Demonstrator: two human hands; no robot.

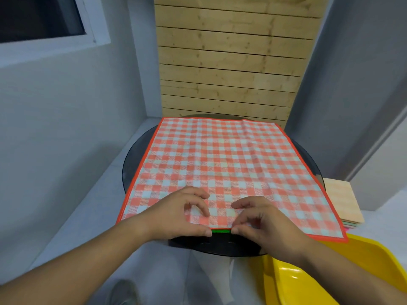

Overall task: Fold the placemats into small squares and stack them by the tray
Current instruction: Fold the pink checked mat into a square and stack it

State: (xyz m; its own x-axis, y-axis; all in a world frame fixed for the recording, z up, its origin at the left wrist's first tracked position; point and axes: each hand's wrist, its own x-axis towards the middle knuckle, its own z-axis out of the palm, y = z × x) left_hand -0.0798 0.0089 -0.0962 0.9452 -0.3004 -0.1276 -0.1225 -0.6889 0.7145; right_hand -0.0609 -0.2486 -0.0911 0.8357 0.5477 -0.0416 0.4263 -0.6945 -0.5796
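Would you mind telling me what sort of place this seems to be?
Likely a small domestic or staged room corner: a round dark glass table bearing a checked placemat, a wooden slat panel behind it, and a window in the grey wall.

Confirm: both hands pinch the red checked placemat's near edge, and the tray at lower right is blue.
Wrong colour: the head view shows the tray is yellow. The left hand and right hand do pinch the red checked placemat at its near edge.
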